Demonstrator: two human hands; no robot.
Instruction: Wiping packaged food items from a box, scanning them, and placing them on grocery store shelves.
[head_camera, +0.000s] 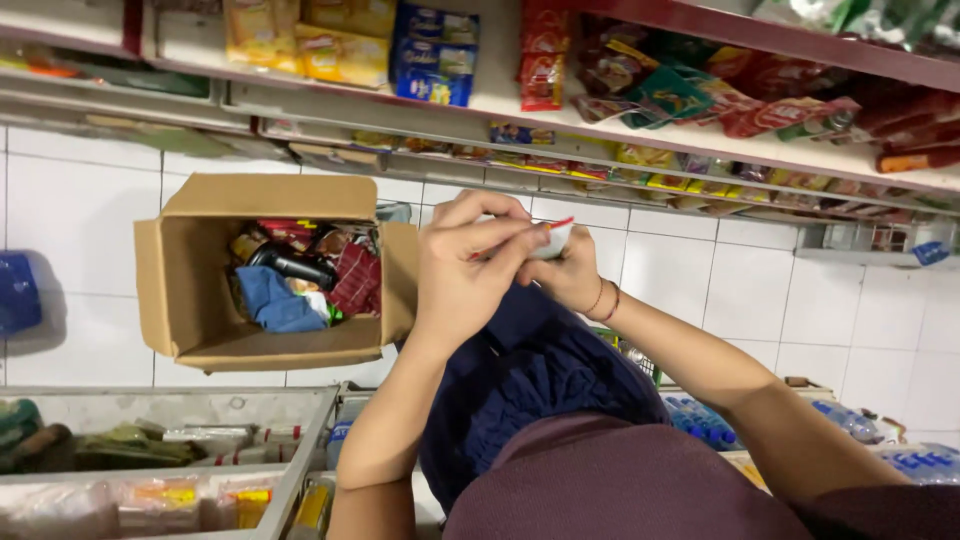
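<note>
My left hand (462, 268) and my right hand (572, 277) meet in the middle of the head view, above my dark blue garment (540, 385). Both pinch a small white packet with a red edge (553, 238). The left hand's fingers curl over its left end and the right hand holds it from below. Thin bracelets circle my right wrist. An open cardboard box (180, 290) stands on the white tiled floor just left of my left hand. It holds a black bottle (295, 266), a blue cloth (275, 302) and red packets.
Store shelves (600, 120) with yellow, blue, red and green snack packets run across the top. A lower metal shelf (180, 410) with packets sits at bottom left. Plastic water bottles (700, 420) lie at bottom right. A blue object (18, 292) is at the left edge.
</note>
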